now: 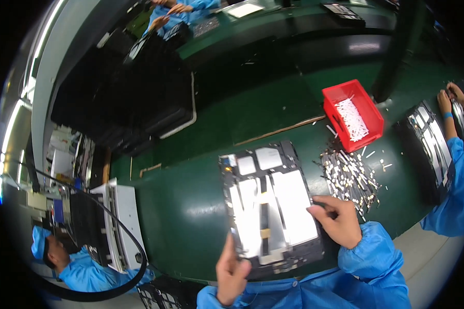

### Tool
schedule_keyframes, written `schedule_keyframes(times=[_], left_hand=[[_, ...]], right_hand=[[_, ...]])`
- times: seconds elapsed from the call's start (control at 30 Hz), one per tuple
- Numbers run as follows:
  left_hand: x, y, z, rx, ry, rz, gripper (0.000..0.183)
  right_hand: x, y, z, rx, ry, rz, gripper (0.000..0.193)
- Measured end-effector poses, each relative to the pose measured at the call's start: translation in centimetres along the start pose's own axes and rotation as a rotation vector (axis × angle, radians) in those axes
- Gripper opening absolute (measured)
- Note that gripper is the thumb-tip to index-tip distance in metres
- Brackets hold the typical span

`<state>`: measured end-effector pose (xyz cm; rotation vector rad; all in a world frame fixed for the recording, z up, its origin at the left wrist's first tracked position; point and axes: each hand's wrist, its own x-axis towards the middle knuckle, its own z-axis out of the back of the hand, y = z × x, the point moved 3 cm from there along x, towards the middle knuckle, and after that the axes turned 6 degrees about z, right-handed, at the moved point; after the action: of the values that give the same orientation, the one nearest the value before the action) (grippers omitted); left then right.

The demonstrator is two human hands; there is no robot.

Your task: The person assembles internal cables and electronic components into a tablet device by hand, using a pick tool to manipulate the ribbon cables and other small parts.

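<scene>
In front of me a stack of black device housings with shiny silver panels is tilted above the green table. A dark strip with yellowish patches runs down the middle of its top piece. My left hand grips the lower left corner, thumb near the front edge and fingers along the side. At the right edge, my right hand has its fingers curled, thumb and forefinger close together. Whether a small piece is between them cannot be seen. Beyond that hand lies a heap of small black and white strips.
A red bin of white pieces stands past the heap. Black stacked trays fill the far left. On the right, a co-worker's hands are beside another housing stack. A person in blue sits at left, near a white machine.
</scene>
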<state>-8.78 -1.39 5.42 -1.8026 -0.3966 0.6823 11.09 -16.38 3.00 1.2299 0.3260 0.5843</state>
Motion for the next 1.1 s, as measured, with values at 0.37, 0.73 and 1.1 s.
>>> schedule_keyframes(times=[0.37,0.73,1.1], left_hand=[[28.9,-8.8,-0.7,-0.188,0.114,-0.176,0.050],[40.9,-5.5,1.6,0.120,-0.030,-0.163,0.055],[25.6,-6.9,-8.6,0.193,-0.076,-0.443,0.035]], right_hand=[[0.2,0.4,0.7,-0.069,-0.235,0.326,0.016],[-0.1,0.0,-0.7,-0.083,-0.161,0.434,0.014],[-2.5,2.9,4.8,0.242,-0.247,0.228,0.027]])
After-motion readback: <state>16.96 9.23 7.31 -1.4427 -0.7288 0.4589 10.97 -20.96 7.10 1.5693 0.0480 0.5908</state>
